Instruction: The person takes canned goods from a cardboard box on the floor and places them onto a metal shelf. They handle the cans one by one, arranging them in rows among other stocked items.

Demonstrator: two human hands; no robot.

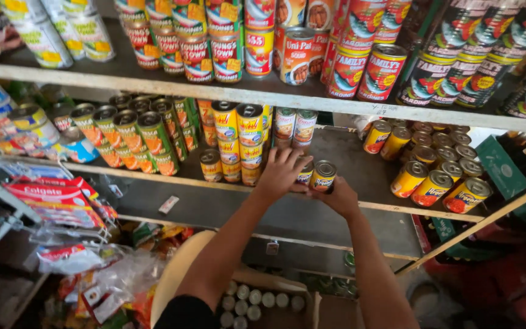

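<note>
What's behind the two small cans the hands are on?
Behind the two small cans, bare grey shelf runs back to two taller cans. The left hand covers the left can and whatever sits behind it.

Can (323,175): metal, bare silvery lid, glossy printed paper or lacquer label. Neighbouring yellow cans (238,143): same metal, shiny labels. Shelf (360,170): matt grey board, worn; front edge of pale, painted wood. Hanging sachets (62,201): glossy plastic film. Box (257,280) below: matt brown cardboard.
</note>
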